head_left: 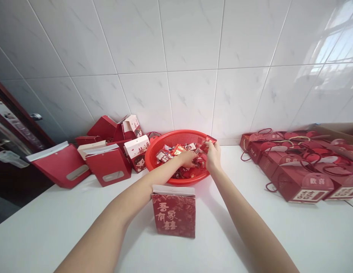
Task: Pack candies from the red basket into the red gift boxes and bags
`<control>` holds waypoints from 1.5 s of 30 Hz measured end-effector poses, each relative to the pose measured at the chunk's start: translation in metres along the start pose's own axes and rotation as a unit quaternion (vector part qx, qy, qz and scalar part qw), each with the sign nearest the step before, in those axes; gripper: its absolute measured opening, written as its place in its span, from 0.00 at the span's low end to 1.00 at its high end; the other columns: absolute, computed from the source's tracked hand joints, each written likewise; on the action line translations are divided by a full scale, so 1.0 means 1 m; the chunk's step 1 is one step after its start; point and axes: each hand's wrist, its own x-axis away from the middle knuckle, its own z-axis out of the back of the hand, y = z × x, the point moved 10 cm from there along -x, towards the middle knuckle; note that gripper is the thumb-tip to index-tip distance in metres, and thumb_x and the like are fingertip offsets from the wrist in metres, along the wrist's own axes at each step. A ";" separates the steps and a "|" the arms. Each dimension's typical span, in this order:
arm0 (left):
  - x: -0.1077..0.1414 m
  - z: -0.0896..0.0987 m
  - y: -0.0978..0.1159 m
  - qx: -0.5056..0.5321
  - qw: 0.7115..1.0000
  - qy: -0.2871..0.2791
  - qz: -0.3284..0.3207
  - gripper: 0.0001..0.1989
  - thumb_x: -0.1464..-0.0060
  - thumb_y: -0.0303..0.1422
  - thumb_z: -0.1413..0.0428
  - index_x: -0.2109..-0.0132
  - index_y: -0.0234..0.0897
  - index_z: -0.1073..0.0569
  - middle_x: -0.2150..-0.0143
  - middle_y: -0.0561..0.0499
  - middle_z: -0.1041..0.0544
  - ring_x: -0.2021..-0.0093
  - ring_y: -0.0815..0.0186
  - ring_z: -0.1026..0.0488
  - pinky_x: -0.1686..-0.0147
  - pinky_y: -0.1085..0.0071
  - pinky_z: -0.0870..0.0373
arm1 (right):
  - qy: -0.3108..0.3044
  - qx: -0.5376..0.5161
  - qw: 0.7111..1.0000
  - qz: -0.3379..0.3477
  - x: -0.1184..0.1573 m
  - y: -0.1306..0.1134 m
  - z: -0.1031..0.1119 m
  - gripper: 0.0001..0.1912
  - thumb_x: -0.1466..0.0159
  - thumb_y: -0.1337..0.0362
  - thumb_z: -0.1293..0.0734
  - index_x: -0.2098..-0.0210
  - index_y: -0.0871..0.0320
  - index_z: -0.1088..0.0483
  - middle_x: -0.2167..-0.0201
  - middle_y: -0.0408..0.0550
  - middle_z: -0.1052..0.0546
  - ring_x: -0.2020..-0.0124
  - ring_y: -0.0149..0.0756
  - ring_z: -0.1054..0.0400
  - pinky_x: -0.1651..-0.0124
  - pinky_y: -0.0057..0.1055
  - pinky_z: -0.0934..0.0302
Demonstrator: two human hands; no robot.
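Having our left hand (188,158), its grip indiscernible, among wrapped sweets (179,150) in the red basket (182,135), our right hand (213,153) pinching a red packet (211,139) above the rim, we risk a brushing left forearm (116,208) toppling the gift box (176,216).

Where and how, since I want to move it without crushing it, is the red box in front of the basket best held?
I'd grip the box by its two side edges, below the pale flap, coming from the near side. It stands upright, printed face towards you, and the flap looks thin. The left forearm passes close to its top left corner.
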 end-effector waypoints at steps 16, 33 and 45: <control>0.005 0.018 -0.029 0.104 0.989 0.026 0.097 0.12 0.43 0.29 0.50 0.68 0.36 0.23 0.67 0.45 0.19 0.70 0.59 0.25 0.66 0.67 0.34 | -0.005 -0.011 0.999 -0.030 0.001 0.002 -0.003 0.05 0.47 0.66 0.36 0.72 0.53 0.39 0.77 0.36 0.30 0.77 0.30 0.34 0.75 0.26 0.37; 0.022 0.068 -0.056 0.492 0.832 0.254 0.040 0.16 0.49 0.43 0.40 0.74 0.34 0.26 0.76 0.53 0.27 0.69 0.64 0.29 0.65 0.69 0.33 | -0.057 -0.018 0.997 -0.053 0.001 0.010 -0.014 0.03 0.44 0.69 0.34 0.73 0.56 0.32 0.73 0.40 0.23 0.69 0.33 0.27 0.68 0.28 0.28; 0.024 0.071 -0.040 0.556 0.798 0.233 0.006 0.21 0.53 0.49 0.37 0.68 0.33 0.20 0.70 0.49 0.21 0.63 0.60 0.25 0.56 0.63 0.31 | -0.123 -0.044 0.988 -0.086 0.000 0.018 -0.023 0.03 0.45 0.71 0.31 0.71 0.58 0.26 0.69 0.45 0.18 0.63 0.37 0.24 0.61 0.33 0.25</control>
